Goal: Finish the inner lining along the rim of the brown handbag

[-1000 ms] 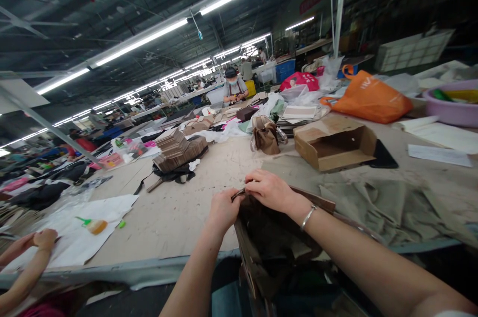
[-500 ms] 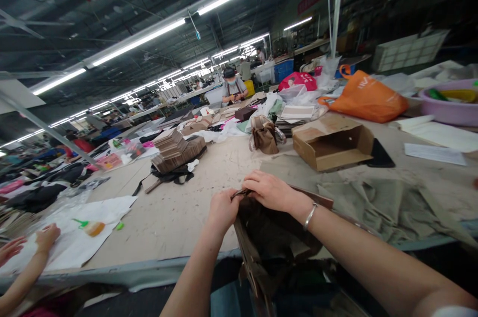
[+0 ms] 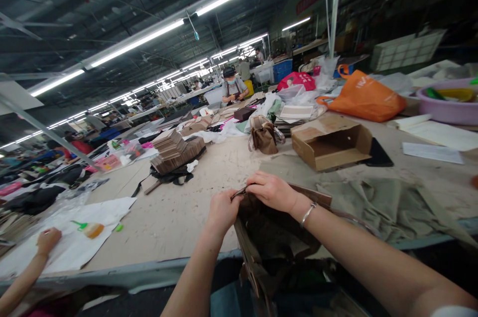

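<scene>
A dark brown bag (image 3: 269, 227) hangs open-mouthed at the table's near edge, its inside facing me. My left hand (image 3: 223, 210) is closed on the bag's upper rim, thumb on top. Just to the right, my right hand (image 3: 271, 191) pinches the same rim, its fingers close to the left hand's. A bracelet circles my right wrist. The bag's lower part drops below the table edge and is partly in shadow. Olive-green cloth (image 3: 373, 207) lies crumpled to the right of the bag.
Beyond my hands stand an open cardboard box (image 3: 321, 157) and a small brown bag (image 3: 263, 137). Stacked brown pieces (image 3: 175, 150) lie left of centre. At left, a co-worker's hand (image 3: 49, 239) rests by a green-capped glue bottle (image 3: 91, 230). An orange bag (image 3: 364, 97) is at the back right.
My right hand has shifted slightly right along the rim, away from the left hand, which stays in place. One of the co-worker's two hands at left has gone out of view.
</scene>
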The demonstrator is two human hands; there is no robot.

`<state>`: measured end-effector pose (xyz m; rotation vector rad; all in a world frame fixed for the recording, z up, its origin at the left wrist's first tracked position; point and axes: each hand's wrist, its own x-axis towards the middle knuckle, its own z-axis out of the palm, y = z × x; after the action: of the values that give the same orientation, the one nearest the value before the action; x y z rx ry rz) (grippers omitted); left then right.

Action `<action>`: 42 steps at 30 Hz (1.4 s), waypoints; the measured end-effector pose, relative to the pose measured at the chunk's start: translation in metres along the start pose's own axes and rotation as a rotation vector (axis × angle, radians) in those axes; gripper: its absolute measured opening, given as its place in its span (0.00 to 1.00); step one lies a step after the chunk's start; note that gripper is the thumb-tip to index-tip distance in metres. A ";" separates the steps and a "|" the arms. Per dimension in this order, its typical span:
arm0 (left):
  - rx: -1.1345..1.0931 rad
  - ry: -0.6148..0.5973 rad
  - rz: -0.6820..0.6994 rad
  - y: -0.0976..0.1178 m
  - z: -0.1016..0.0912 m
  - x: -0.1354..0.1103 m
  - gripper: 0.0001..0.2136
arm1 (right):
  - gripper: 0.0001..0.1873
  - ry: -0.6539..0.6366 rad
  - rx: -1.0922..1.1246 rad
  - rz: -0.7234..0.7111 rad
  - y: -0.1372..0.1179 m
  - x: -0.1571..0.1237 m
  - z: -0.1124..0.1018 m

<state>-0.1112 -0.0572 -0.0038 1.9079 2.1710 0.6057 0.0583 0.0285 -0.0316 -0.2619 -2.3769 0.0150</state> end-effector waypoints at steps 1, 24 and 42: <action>-0.002 0.002 0.001 0.000 0.000 0.000 0.09 | 0.10 -0.002 -0.008 0.020 0.000 0.001 0.000; -0.050 -0.003 0.064 0.001 -0.002 0.002 0.09 | 0.03 -0.101 -0.035 0.243 -0.005 0.014 0.002; 0.172 -0.005 0.056 0.004 0.000 0.009 0.10 | 0.03 -0.144 -0.138 0.310 -0.015 0.016 0.002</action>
<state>-0.1096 -0.0478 -0.0010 2.0587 2.2389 0.4347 0.0432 0.0174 -0.0206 -0.7154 -2.4598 0.0166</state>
